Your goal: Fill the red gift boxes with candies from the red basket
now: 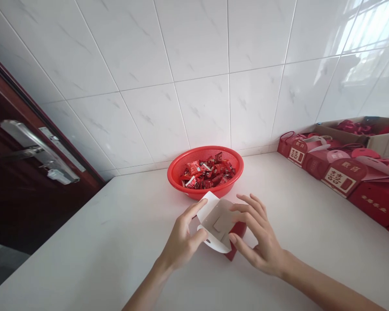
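A small red paper gift box (214, 222) stands on the counter with its top flaps spread, its pale inside facing up. My left hand (184, 235) grips its left side, the index finger on the far flap and the thumb on the near flap. At the box's right edge, my right hand (257, 235) is open, fingers apart and curved over the rim; whether the fingertips touch it is hard to tell. Just behind the box sits a red plastic basket (173, 179) of red-wrapped candies (210, 172).
Several red gift boxes (340, 177) with handles line the right side of the white counter (132, 216). Behind them is a cardboard box (387, 144) with red items inside. A tiled wall (201, 108) bounds the back. A dark red door (16, 185) is at left.
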### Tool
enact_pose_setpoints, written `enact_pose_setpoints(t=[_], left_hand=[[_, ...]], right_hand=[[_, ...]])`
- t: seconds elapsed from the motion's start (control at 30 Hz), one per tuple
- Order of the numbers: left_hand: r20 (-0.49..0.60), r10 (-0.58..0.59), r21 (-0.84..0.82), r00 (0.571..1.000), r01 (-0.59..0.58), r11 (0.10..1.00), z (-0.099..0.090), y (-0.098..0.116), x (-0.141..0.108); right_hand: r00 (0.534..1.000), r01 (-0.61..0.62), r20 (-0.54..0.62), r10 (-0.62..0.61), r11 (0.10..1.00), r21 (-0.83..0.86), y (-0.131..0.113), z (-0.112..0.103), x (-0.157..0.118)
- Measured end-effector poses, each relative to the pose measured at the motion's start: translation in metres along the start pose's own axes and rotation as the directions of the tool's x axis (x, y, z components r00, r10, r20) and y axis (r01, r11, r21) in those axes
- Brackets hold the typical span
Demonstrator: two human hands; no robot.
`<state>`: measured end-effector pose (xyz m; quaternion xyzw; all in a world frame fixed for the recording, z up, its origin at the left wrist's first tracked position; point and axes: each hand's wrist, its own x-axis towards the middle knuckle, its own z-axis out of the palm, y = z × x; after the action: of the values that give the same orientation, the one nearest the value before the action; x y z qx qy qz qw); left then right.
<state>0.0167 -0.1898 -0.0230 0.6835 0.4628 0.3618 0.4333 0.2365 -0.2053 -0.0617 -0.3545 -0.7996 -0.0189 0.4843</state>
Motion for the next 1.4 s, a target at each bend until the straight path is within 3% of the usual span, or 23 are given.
enact_pose_setpoints(t=[0.23,0.4,0.67,0.9,1.13,1.27,1.4], left_hand=[[-0.063,-0.035,-0.030,0.997,0.033,0.999,-0.005,-0.005,0.003],[-0.073,-0.072,-0.031,0.995,0.070,0.997,-0.013,-0.011,0.005],[0.118,-0.223,-0.125,0.968,0.237,0.963,-0.030,-0.016,0.004],[0.286,-0.282,-0.150,0.916,0.333,0.931,-0.049,-0.025,-0.002],[0.292,-0.176,-0.242,0.940,0.251,0.937,-0.044,-0.032,0.006],[0.244,-0.116,-0.266,0.963,0.182,0.947,-0.038,-0.034,0.011],[0.240,-0.068,-0.278,0.968,0.135,0.951,-0.036,-0.034,0.013]], right_hand=[[0.988,-0.147,0.063,0.140,0.982,0.122,0.010,-0.004,0.000],[0.945,-0.315,0.172,0.279,0.920,0.234,0.008,0.001,-0.004],[0.853,-0.521,0.267,0.448,0.702,0.486,0.007,0.012,-0.015],[0.843,-0.523,0.260,0.470,0.607,0.598,-0.006,0.022,-0.027],[0.804,-0.575,0.328,0.497,0.504,0.645,0.005,0.020,-0.022],[0.802,-0.591,0.374,0.466,0.525,0.612,0.016,0.016,-0.015],[0.832,-0.553,0.381,0.403,0.658,0.511,0.021,0.010,-0.009]])
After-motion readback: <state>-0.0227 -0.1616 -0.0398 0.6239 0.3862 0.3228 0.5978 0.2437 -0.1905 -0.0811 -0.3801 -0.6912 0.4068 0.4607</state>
